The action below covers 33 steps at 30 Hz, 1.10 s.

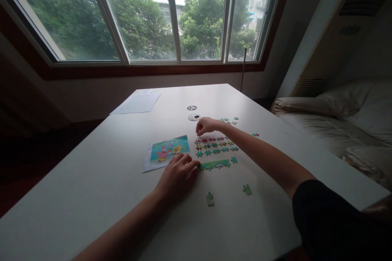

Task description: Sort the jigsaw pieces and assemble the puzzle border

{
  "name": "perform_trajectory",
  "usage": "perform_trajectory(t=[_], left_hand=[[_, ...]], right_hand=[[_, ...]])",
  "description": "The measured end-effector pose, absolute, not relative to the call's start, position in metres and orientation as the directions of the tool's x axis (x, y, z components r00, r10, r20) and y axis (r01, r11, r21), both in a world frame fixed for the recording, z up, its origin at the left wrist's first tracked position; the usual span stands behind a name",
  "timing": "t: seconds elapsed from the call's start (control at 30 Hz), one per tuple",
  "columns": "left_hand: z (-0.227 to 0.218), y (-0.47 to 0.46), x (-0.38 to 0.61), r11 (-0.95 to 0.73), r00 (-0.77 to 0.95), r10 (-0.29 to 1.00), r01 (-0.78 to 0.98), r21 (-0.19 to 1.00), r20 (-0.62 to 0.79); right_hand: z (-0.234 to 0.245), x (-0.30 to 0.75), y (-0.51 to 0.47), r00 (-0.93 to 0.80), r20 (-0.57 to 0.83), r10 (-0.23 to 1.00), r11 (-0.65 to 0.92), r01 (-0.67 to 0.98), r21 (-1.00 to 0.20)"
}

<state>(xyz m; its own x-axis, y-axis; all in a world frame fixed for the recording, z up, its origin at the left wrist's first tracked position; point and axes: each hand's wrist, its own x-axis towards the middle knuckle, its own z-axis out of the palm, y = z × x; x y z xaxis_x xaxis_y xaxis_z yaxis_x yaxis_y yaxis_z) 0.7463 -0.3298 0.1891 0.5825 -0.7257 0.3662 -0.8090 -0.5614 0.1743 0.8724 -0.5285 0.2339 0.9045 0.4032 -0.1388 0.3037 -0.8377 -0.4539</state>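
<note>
My left hand (182, 170) rests on the table with bent fingers. Its index finger and thumb meet the left end of a joined strip of jigsaw puzzle pieces (216, 164), green with a printed edge. Over the left end of the loose piece rows, my right hand (208, 125) has its fingers pinched together; whatever is between them is too small to make out. Several loose puzzle pieces (214, 145) lie in rows below it. Left of them is a cartoon reference picture (170, 149), partly under my left hand. A single piece (234, 160) sits beside the strip's right end.
Two loose green pieces (210, 199) lie nearer me. More pieces (236, 118) sit beyond my right forearm. Two round discs (194, 117) are farther back on the white table (92, 179). A paper sheet (136, 102) lies at the far left corner. At right stands a sofa (309, 118).
</note>
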Motion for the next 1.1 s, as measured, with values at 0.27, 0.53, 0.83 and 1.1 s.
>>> perform_trajectory(t=[0.27,0.53,0.83,1.1], left_hand=[[0.188,-0.332,0.745,-0.613,0.626,-0.684,-0.771,0.169,0.374],[0.187,-0.334,0.745,-0.682,0.666,-0.621,-0.719,0.134,0.412],[0.188,-0.331,0.747,-0.675,0.65,-0.634,-0.729,0.11,0.418],[0.188,-0.331,0.748,-0.674,0.649,-0.638,-0.731,0.106,0.415]], right_hand=[[0.233,0.794,-0.575,0.908,0.056,0.416,-0.713,0.364,-0.6],[0.217,0.739,-0.605,0.933,0.05,0.357,-0.545,0.251,-0.8],[0.209,0.723,-0.597,0.959,0.086,0.269,-0.561,0.228,-0.796],[0.208,0.721,-0.59,0.952,0.107,0.286,-0.696,0.283,-0.659]])
